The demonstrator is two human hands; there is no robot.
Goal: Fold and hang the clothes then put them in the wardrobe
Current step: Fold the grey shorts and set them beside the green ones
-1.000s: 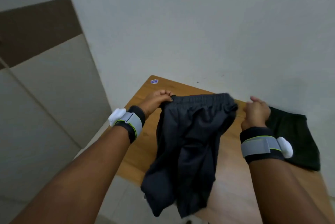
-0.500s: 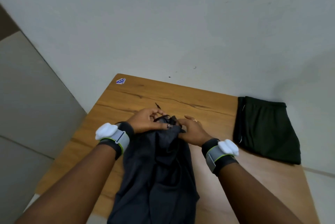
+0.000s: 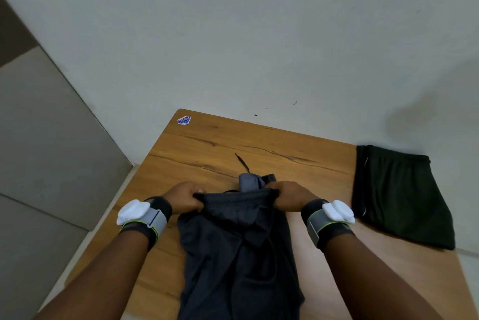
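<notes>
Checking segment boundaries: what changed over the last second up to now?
The dark grey shorts, held up in the air by the waistband a second ago, came down onto the wooden table. The left hand and right hand met mid-waistband, then spread apart; both grip it now. Its drawstring now lies on the table. The folded dark shorts at the right stayed put.

View: one wide-angle camera worn on the head.
Position: above the near side of the brown wood-grain table [image 3: 207, 148], just over the forearms.
Facing: forward and down, toward the plain pale wall [image 3: 233, 34] behind the table.
Nearness: close; left hand [image 3: 185, 199] and right hand [image 3: 291, 196] sit mid-frame.
Cut-off: dark grey fabric shorts [image 3: 238, 255] run off the bottom edge.
Tilt: table looks skewed, possibly lens distortion.
</notes>
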